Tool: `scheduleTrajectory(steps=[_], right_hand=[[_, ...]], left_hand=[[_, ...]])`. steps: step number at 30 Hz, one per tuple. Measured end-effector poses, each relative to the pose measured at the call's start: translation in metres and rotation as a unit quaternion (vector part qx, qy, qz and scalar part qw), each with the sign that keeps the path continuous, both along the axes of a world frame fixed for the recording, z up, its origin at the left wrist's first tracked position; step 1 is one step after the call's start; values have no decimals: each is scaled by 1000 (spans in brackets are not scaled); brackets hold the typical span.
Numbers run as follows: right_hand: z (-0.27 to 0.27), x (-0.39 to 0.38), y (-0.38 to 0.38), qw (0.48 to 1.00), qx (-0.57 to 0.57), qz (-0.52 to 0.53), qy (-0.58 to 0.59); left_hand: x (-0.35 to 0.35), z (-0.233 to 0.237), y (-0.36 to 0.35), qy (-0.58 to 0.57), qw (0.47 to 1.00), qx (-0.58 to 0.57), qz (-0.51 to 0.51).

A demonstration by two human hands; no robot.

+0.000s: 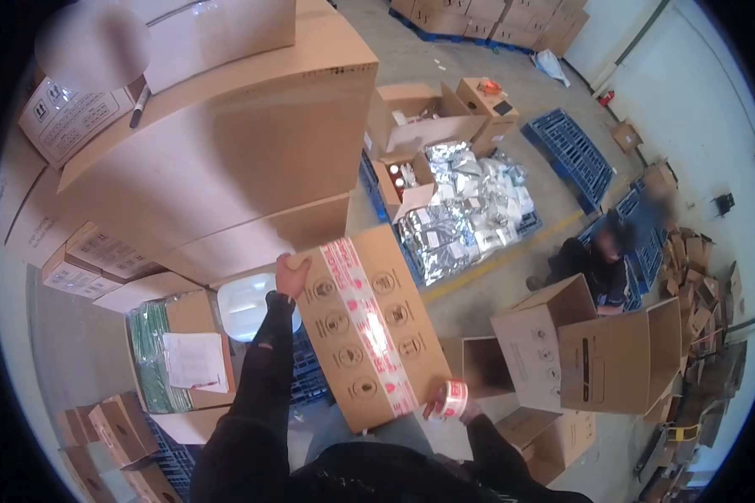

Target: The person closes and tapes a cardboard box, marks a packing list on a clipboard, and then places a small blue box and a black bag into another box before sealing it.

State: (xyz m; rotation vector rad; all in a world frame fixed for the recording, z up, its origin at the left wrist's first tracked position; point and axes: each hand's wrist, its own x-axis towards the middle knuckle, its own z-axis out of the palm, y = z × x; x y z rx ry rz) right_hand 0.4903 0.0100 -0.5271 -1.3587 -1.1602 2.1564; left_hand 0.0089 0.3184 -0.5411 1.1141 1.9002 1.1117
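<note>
A closed cardboard box (401,289) is tilted in front of me, its printed face toward the camera. Red-and-white packing tape (377,331) runs down the middle of that face over its full length. My left hand (293,276) grips the box at its upper left corner, fingers closed over the edge. At the lower right corner, my right hand (471,410) is wrapped round a roll of packing tape (455,397) with the same red print. The roll overlaps the box corner in this view.
Left of me, an open carton (197,306) holds green packs and a paper sheet (196,362). Large cartons (252,134) are stacked above it. Silver pouches (470,201) cover a pallet ahead. Open boxes (621,360) stand at right, near a crouching person (591,264).
</note>
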Motion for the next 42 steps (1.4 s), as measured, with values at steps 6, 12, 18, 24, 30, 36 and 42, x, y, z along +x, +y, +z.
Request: scheduleTrajectory(steps=[6, 12, 18, 24, 30, 36, 42], right_hand=[[156, -73, 83, 805, 88, 86, -580], [129, -198, 226, 682, 418, 194, -568], [87, -304, 352, 611, 455, 217, -610], [138, -282, 315, 674, 467, 180, -543], [186, -104, 116, 831, 365, 161, -387], [249, 0, -100, 851, 250, 221, -405], [196, 42, -161, 751, 242, 182, -586]], left_hand=[[-19, 7, -15, 58, 997, -6, -58], [-27, -34, -143, 26, 997, 65, 17], [-2, -43, -306, -50, 970, -224, -83], [-7, -19, -373, -20, 933, -272, -235], [-39, -19, -385, 1, 929, -307, -209], [-49, -28, -383, 23, 931, -316, -180], [-21, -39, -383, 69, 926, -312, -199]])
